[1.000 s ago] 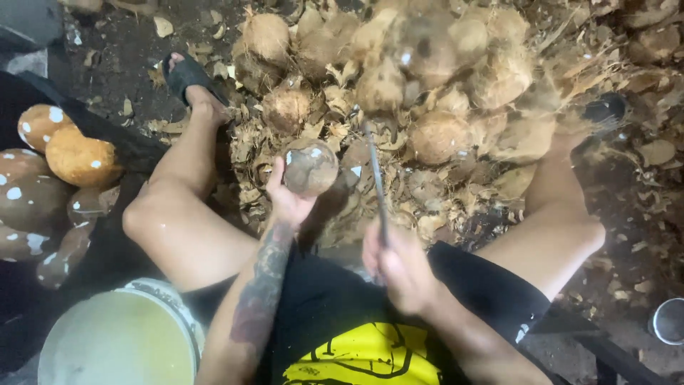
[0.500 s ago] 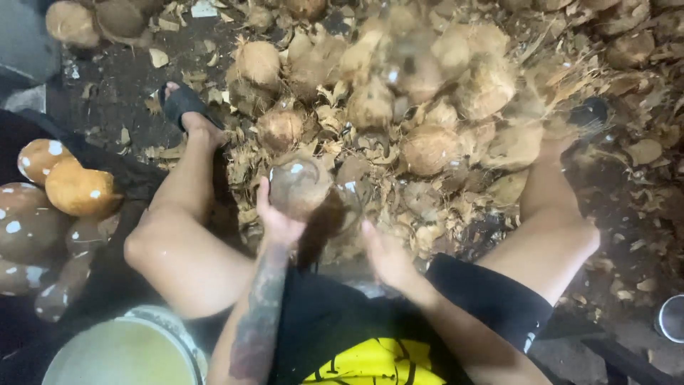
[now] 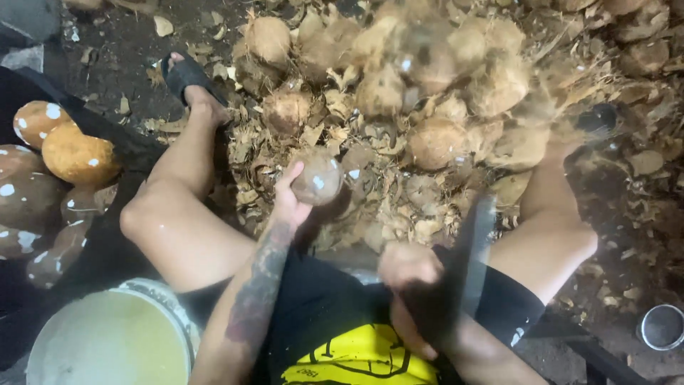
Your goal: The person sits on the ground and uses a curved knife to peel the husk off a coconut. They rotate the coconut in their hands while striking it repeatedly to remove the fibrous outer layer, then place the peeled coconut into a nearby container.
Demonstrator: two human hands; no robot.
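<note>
The bucket (image 3: 107, 342) of pale liquid sits closest, by the left knee. The right hand (image 3: 410, 274) is clenched around a big knife (image 3: 474, 249), which is pulled back near the tummy now (a second ago it was up by the coconut), so one chop looks done. The left hand (image 3: 288, 203) grips the small coconut (image 3: 317, 178) out in front, between the legs. Farther away lies a pile of husks and coconuts (image 3: 434, 93).

Dark dirt floor (image 3: 121, 50), husk scraps (image 3: 399, 207) strewn, dim light.
</note>
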